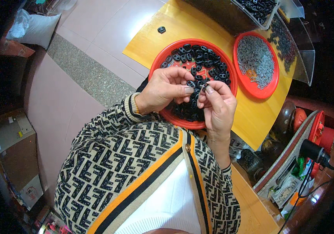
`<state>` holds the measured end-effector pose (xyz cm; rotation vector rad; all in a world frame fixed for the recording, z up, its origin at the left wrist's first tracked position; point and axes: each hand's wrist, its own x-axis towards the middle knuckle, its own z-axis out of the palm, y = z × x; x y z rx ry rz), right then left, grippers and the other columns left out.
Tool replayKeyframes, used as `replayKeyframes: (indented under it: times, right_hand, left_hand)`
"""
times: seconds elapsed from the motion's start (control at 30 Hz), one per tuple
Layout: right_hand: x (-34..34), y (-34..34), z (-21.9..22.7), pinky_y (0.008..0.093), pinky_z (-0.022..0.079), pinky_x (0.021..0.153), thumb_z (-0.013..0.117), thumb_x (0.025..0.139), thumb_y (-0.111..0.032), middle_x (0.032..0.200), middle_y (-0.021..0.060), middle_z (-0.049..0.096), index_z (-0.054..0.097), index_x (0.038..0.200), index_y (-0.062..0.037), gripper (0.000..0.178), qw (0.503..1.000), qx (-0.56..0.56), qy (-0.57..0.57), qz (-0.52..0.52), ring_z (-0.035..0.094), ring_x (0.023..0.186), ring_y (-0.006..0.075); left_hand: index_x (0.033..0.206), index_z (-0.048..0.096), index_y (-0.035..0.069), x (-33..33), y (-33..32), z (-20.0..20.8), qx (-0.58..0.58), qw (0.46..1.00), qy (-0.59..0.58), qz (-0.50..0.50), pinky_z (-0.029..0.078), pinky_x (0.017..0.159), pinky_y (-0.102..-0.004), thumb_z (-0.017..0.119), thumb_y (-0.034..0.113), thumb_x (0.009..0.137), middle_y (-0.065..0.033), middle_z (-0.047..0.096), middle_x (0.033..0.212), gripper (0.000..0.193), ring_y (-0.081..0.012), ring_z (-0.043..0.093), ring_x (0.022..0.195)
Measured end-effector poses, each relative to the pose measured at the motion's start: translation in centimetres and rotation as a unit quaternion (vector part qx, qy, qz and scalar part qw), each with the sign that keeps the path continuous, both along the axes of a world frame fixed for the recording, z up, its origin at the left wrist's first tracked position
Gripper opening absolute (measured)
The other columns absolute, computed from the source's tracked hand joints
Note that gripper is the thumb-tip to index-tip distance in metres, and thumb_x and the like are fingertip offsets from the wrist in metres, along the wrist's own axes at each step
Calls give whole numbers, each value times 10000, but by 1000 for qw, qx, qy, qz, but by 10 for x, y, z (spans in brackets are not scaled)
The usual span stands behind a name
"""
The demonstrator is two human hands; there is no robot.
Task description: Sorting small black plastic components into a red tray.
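Over a red round tray (153, 70) full of small black two-holed pieces (210, 58), my hands are close together. My left hand (163, 89) pinches one black two-holed piece (190, 84) between thumb and fingers. A short gap to the right, my right hand (219, 102) is closed in a pinch on a small silvery screw (202, 86), its tip toward the left hand. Whether a dark piece is also between the right fingertips is hard to make out. The fingers hide part of the tray's contents.
An oval red tray (275, 76) of thin grey screws lies to the right on the yellow board (253, 117). One loose black piece (161, 29) sits at the far left of the board. A clear bin (258, 11) of black parts stands beyond. A black cylindrical device (315, 152) with cables is at right.
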<state>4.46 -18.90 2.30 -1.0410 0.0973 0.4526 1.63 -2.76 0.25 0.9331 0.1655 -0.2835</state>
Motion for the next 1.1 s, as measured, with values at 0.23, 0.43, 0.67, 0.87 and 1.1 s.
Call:
replayKeyframes:
  times: [0.23,0.43,0.67,0.87,1.1]
  right_hand:
    - [-3,8,4,210,438,515,517,829,-37,701,66,570,519,912,30,107,999,49,13,6,525,565,106]
    - [-9,4,10,180,428,532,536,816,-13,712,37,557,532,903,21,93,990,-109,-89,-29,514,590,73]
    - [-12,5,11,161,407,486,555,804,-2,692,-9,538,558,881,-2,77,941,-281,-184,-31,494,567,35]
    - [-11,4,8,141,335,479,581,767,0,701,-55,521,570,847,0,81,929,-314,-195,-21,418,560,-9]
    - [-11,5,6,158,358,477,585,754,10,678,-34,534,574,832,5,78,913,-335,-233,-19,435,553,1]
  left_hand:
    - [956,569,-8,-3,-8,-8,-14,997,-51,47,464,559,-177,593,-12,771,-43,609,787,187,-72,566,654]
    - [994,580,-16,-4,-6,-8,-3,997,-52,50,469,599,-183,591,-18,766,-44,616,820,228,-72,567,683]
    - [1013,584,-1,-4,-5,-4,44,996,-68,41,460,605,-172,589,-20,760,-26,611,834,254,-54,556,704]
    - [996,594,1,-4,-5,-3,61,995,-76,37,442,585,-160,592,-25,756,-2,589,815,241,-41,538,693]
    - [976,604,2,-5,-4,-1,90,991,-90,32,422,565,-152,592,-35,751,9,577,804,228,-31,517,674]
